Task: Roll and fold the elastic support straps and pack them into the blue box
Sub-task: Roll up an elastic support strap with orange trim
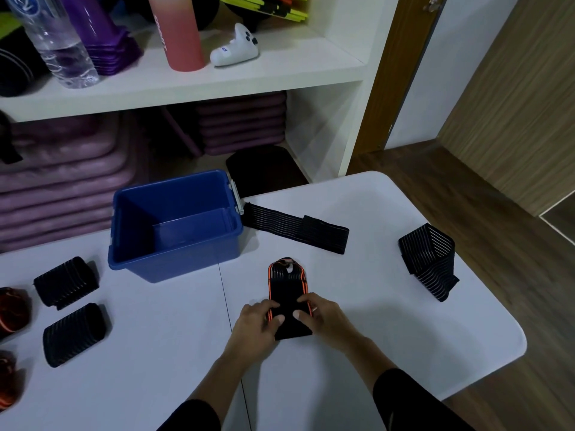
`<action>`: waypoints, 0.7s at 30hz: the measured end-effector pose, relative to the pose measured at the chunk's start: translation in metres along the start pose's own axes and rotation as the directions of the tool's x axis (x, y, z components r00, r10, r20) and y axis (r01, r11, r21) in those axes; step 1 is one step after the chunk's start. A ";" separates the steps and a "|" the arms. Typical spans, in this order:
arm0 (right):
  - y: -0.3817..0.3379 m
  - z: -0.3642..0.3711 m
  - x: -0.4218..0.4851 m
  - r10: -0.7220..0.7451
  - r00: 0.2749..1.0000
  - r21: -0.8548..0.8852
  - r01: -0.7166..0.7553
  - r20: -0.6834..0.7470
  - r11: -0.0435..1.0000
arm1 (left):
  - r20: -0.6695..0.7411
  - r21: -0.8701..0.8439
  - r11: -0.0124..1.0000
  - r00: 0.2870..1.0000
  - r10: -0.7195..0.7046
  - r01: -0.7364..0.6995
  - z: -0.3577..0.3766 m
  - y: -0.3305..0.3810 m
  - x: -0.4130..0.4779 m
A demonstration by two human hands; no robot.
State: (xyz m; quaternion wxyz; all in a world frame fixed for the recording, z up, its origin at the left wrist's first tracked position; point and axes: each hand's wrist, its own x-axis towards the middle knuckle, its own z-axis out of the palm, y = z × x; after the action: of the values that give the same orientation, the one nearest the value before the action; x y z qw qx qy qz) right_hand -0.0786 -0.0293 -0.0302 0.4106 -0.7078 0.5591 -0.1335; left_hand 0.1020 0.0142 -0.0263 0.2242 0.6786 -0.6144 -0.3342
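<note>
Blue box [174,265] empty; our left hand [258,325], right hand [323,318] grip orange strap [287,284] mid-roll. Rolls [65,281] wait left; flat strap [295,227], folded strap [427,259] pending.

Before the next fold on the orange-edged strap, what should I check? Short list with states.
1. Both hands on the orange-edged strap: ok. The left hand and right hand grip its near end.
2. Strap lies straight on the table: ok.
3. Near end folded evenly: cannot tell, the hands cover it.
4. Blue box open, no lid on: ok.
5. Room in the box: ok, its floor shows bare.
6. Way to the box free: ok. The flat black strap lies off to the box's right, not in between.
</note>
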 end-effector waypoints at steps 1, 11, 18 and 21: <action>-0.002 0.002 0.000 0.015 0.999 0.009 -0.015 -0.028 1.000 | -0.013 -0.020 0.999 1.000 -0.028 0.027 0.001 0.000 0.003; -0.005 0.001 -0.004 -0.221 0.957 -0.002 0.224 -0.186 0.975 | -0.160 -0.048 0.990 0.979 0.124 -0.133 0.001 0.006 0.004; 0.006 -0.011 -0.014 -0.216 0.973 -0.126 0.225 0.077 0.966 | 0.033 0.054 0.974 0.976 0.217 -0.218 -0.004 -0.006 -0.005; 0.007 -0.010 -0.015 -0.229 0.968 -0.196 0.245 0.101 0.949 | 0.093 0.128 0.964 0.970 0.223 -0.234 -0.002 -0.010 -0.002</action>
State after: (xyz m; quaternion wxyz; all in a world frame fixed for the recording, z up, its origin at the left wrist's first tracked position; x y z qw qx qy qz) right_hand -0.0951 -0.0205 -0.0253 0.3368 -0.8134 0.4647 -0.0954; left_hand 0.1104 0.0178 -0.0317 0.1899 0.6037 -0.7184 -0.2889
